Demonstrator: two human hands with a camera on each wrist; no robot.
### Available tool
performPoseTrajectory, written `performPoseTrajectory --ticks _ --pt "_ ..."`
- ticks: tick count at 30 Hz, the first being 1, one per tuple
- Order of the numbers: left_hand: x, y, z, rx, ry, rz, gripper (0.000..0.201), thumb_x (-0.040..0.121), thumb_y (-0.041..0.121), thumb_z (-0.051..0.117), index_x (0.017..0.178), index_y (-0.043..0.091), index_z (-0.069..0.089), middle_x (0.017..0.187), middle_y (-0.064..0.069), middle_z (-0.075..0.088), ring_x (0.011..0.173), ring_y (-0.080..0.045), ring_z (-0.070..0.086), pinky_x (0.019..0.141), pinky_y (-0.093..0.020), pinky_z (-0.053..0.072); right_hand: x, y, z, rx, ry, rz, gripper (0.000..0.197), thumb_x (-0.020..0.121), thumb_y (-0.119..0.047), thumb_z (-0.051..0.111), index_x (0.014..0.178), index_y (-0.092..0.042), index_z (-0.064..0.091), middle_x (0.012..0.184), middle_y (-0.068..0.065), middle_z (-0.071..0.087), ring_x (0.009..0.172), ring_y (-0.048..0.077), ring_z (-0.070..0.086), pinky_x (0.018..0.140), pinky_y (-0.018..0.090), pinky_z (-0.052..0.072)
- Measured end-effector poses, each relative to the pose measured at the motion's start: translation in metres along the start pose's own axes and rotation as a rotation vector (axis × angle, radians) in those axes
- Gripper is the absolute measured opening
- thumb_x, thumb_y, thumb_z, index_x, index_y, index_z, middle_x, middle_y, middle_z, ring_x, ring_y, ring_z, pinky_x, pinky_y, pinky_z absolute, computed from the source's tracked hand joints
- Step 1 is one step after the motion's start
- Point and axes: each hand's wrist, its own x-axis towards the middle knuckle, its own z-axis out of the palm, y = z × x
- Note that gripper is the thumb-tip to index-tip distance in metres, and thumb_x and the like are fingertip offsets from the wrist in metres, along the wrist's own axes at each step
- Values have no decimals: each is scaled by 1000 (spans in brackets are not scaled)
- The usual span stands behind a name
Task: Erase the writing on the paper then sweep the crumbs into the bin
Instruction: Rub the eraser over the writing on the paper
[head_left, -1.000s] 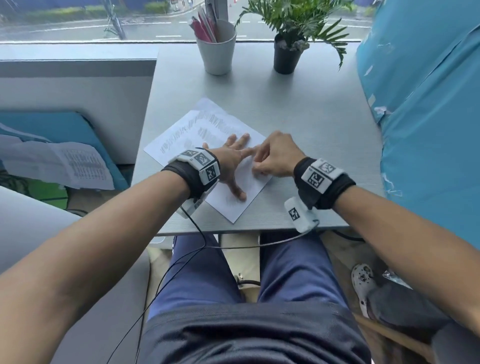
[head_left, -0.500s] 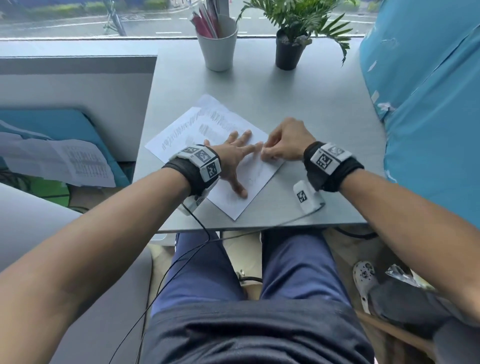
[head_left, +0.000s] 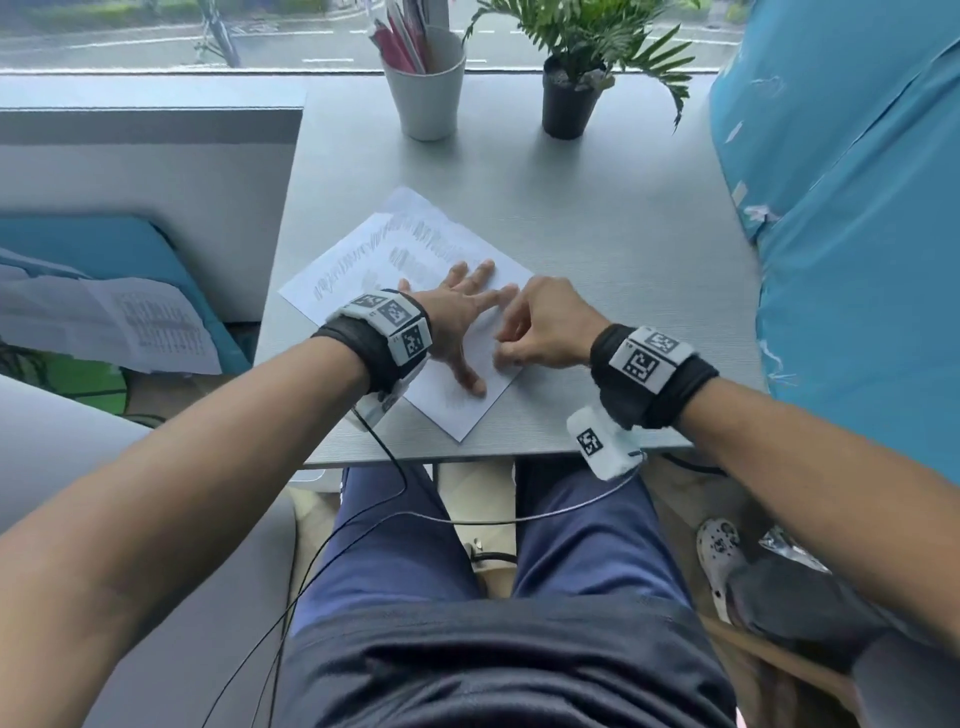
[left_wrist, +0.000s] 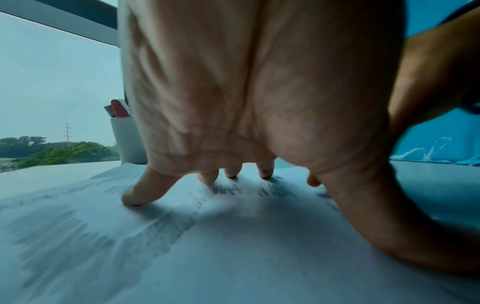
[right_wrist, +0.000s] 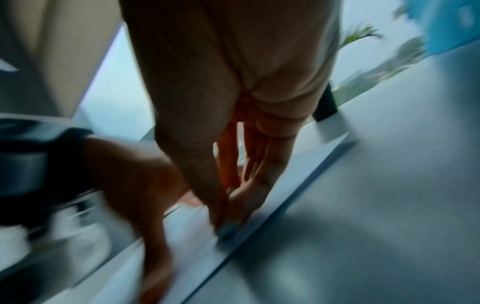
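paper (head_left: 358, 260) lies tilted at frame centre on the grey table (head_left: 597, 218), pencil scribbles left across its upper-left half, the lower right part looking mostly clean; we pin it with our left hand (head_left: 457, 322), fingers spread flat and straight on the sheet, nothing grasped; right hand (head_left: 540, 332) sits just right of it with fingertips pinched on a small bluish eraser (right_wrist: 227, 229), shown blurred in the wrist view, pressed on the paper by its right edge; compared with half a second ago the right hand has slid down toward the sheet's lower right, so we judge the rubbing stroke is mid-pass and erasing only partly done; a few dark crumbs show near the left fingertips, sweeping not started, no bin in view; white pen cup (head_left: 426, 88) and potted plant (head_left: 576, 93) stand at top centre, well apart
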Motion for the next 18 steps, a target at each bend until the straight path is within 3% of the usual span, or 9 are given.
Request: performPoseTrajectory --ticks 4,7,9,13,16,18 --pt "-3 9 -5 46 3 -8 144 54 61 88 155 38 -12 162 5 -26 149 -25 -23 108 -77 8 23 17 -33 38 204 126 7 70 -21 80 76 -18 78 67 -4 69 58 -1 58 53 6 42" --pt "2 13 -5 65 5 32 146 57 59 88 156 25 -14 162 -1 -26 149 -24 -21 118 -63 2 2 2 -6 0 65 25 4 72 -14 77 75 -13 78 68 -2 69 61 7 61 59 19 50" --pt "2 13 -6 49 -2 47 146 59 56 88 156 21 -15 161 -1 -28 149 -23 -21 120 -57 1 -3 2 -2 8 8 -5 5 72 -13 76 76 -11 78 70 1 71 60 8 60 59 21 51" --pt "-1 14 -6 39 -3 56 144 61 52 88 156 24 -17 161 2 -28 149 -22 -21 120 -58 2 25 22 -33 39 211 127 12 70 -21 80 79 -14 79 72 1 72 60 3 59 51 5 41" --pt "0 11 -5 45 -9 57 146 59 56 88 155 25 -19 160 4 -30 149 -20 -22 120 -60 3 6 8 -9 5 93 37 7 71 -17 77 76 -12 78 70 2 72 61 7 62 54 12 48" --pt "0 9 -5 57 -17 62 151 56 59 89 154 26 -21 159 4 -31 148 -19 -23 119 -61 2 -5 5 0 4 11 -12 5 72 -15 78 75 -11 78 67 0 70 57 3 59 56 17 48"
